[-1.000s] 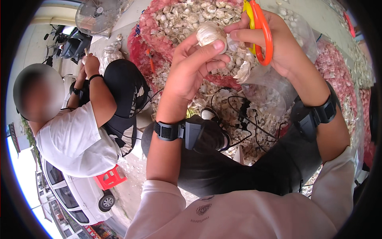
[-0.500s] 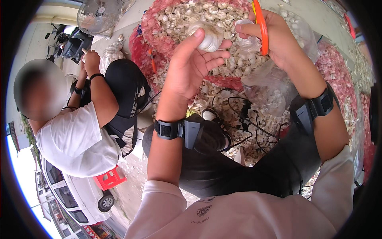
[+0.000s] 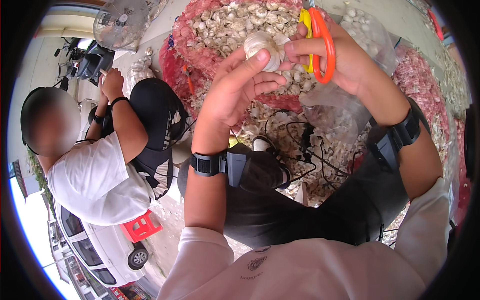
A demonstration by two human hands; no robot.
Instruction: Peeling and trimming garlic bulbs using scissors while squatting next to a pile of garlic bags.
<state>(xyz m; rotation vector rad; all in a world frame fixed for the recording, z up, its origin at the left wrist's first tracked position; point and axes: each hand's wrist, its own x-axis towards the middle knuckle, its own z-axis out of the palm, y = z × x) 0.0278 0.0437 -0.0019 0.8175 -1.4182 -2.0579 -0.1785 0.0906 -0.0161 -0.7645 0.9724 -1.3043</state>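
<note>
Left hand half-curled (image 3: 235, 82) around a garlic bulb (image 3: 264, 50), right hand (image 3: 345, 57) holding scissors (image 3: 330, 52), pinching loose skin; I see the bulb between them, nearer left, over the sack (image 3: 187, 30), inside its near edge.

1 fan (image 3: 121, 22), 1 white van (image 3: 107, 241), 1 red stool (image 3: 145, 222)

From my remote seat I see a round caged fan (image 3: 121, 22) at 11 o'clock over pale floor (image 3: 169, 17). Toward 8 o'clock I make out 1 red plastic stool (image 3: 141, 229), 1 white van (image 3: 105, 247) and, outdoors, buildings (image 3: 75, 275) under glaring daylight.
</note>
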